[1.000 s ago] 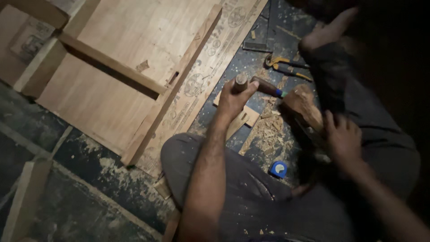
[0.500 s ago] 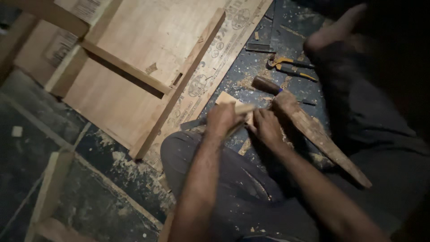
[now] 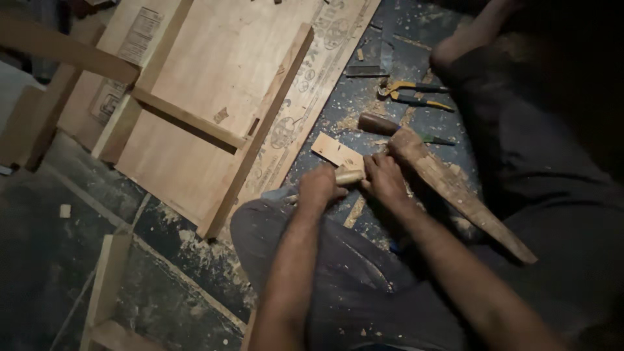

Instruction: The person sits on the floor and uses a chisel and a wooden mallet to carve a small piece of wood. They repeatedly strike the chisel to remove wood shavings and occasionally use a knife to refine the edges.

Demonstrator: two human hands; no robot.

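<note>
I see left hand closed on chisel handle, right hand gripping its end beside tapered wood piece. Carving step; next needs steady aim.

Two hands, left hand, right hand, one pair of pliers, one wooden-handled tool, one long wood piece

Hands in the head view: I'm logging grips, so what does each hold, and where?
Left hand grips a light wooden handle around its middle. Right hand touches that handle's end; whether it grips cannot be told.
</note>
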